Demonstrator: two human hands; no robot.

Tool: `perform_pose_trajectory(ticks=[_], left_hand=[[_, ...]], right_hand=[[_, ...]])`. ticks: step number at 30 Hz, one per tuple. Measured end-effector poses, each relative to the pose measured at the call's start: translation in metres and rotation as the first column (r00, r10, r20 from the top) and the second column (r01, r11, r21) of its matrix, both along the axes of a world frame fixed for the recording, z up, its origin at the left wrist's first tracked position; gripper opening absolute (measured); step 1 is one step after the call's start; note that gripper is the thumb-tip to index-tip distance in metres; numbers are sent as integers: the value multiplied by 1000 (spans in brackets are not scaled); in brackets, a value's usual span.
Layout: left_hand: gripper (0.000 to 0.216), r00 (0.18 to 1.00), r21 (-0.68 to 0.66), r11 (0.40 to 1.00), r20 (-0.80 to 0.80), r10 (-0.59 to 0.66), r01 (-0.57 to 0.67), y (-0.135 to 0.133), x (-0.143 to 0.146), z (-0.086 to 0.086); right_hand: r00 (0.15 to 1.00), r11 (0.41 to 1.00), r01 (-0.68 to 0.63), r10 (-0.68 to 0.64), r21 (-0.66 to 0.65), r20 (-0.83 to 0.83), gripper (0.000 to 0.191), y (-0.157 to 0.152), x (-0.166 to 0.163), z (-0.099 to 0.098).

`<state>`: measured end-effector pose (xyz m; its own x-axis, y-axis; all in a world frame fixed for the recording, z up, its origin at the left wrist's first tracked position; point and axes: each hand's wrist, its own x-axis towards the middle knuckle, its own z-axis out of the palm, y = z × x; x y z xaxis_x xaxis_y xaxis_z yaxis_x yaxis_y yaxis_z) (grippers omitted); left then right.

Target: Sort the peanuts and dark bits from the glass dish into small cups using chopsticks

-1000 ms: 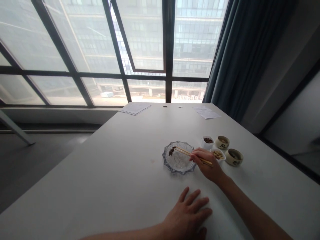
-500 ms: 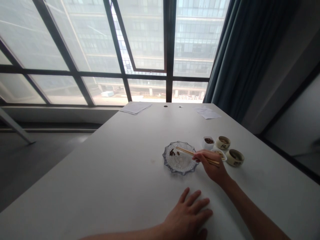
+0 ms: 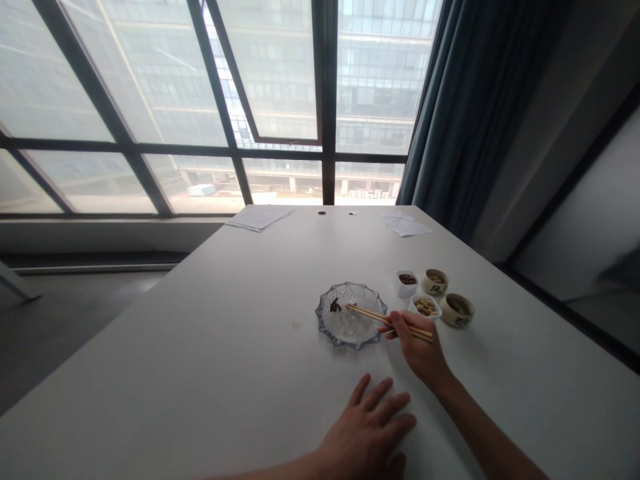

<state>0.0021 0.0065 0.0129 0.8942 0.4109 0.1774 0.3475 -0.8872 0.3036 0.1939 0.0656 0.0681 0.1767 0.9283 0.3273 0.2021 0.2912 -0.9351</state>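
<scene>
My right hand (image 3: pixel 419 345) is closed around a pair of wooden chopsticks (image 3: pixel 373 314), which slant left over a scalloped clear glass plate (image 3: pixel 325 328). Their tips are low over the middle of the plate; whether they pinch anything is too small to tell. Several dark brown elongated pieces (image 3: pixel 335 305) lie on the plate just left of the tips. My left hand (image 3: pixel 367 427) rests palm down on the white table (image 3: pixel 225 347), fingers spread, holding nothing, nearer to me than the plate.
Beyond my right hand stand a white dish of pale nuts (image 3: pixel 426 307), a white cup of dark pieces (image 3: pixel 407 283) and two cream pots, one farther back (image 3: pixel 436 282) and one nearer (image 3: pixel 457 311). Papers (image 3: pixel 261 217) and another sheet (image 3: pixel 406 224) lie at the far edge.
The chopstick tips have come down toward the plate, where a small brown piece lay apart; it no longer shows clearly. My right hand uncovers more of the nut dish. My left hand stays put.
</scene>
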Motion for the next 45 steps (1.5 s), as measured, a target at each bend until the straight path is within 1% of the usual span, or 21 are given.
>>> perform_pose_trajectory(ticks=[5,10,14,19,22,27,30,32,34,36,38,39,45], left_hand=[[46,1000,-5,1000,-4,-5,5,1,0,0],[47,1000,-4,1000,-13,-7,7,1,1,-2],[45,1000,-3,1000,-12,2,-2,1,1,-1],[45,1000,-15,1000,-14,2,-2,0,1,3],[46,1000,-18,1000,-14,3,-3,0,1,3],[48,1000,-26,1000,-13,-3,3,0,0,5],[49,1000,-30,1000,-14,-5,5,-1,0,7],[48,1000,-32,999,-13,-3,3,-1,0,8],[48,1000,-34,999,-14,-4,4,-1,0,8],[48,1000,-38,999,-17,-7,7,-1,0,7],[48,1000,-41,999,-21,-6,5,-1,0,8],[47,1000,-41,999,-23,-4,3,-1,0,8],[49,999,-39,999,-35,-6,5,-1,0,11]], right_hand=[[998,999,-14,15,32,-55,41,-7,11,4],[992,998,62,-62,-3,-106,40,-7,17,-3],[995,999,32,-32,-7,-92,41,-5,14,-9],[998,1000,17,-16,20,-58,40,-6,13,-8],[998,999,24,-21,34,-67,41,-6,13,-10],[987,993,106,-100,45,-129,43,-7,11,-11],[961,969,230,-212,90,-175,42,-7,19,-2],[924,925,354,-324,137,-202,41,-6,30,6],[874,864,473,-435,174,-218,43,-5,44,13],[831,813,550,-511,192,-219,46,-3,58,16],[814,794,576,-538,193,-218,49,0,68,15],[816,797,574,-537,188,-216,50,1,70,14],[846,843,517,-475,152,-241,50,9,68,8]])
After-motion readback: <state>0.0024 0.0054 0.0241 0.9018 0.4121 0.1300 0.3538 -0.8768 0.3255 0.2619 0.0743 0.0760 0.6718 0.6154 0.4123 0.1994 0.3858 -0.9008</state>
